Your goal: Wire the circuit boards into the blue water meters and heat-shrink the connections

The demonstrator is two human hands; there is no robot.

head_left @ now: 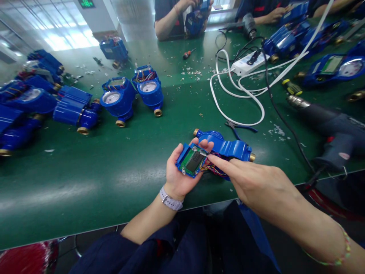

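Observation:
My left hand (179,172) is closed around a small blue display module (191,161) with a green circuit board and grey screen, held face up. Coloured wires (212,167) run from it into a blue water meter body (225,146) lying on the green table just behind. My right hand (251,182) reaches in from the right, its fingers pinched together at the module's upper right corner, beside the wires. Whether they grip anything is hidden.
Several blue water meters (118,98) lie at the left and back. Blue-handled pliers (238,128), a white power strip (245,64) with looping cable and a dark heat gun (327,125) lie to the right. Other people's hands work at the far edge.

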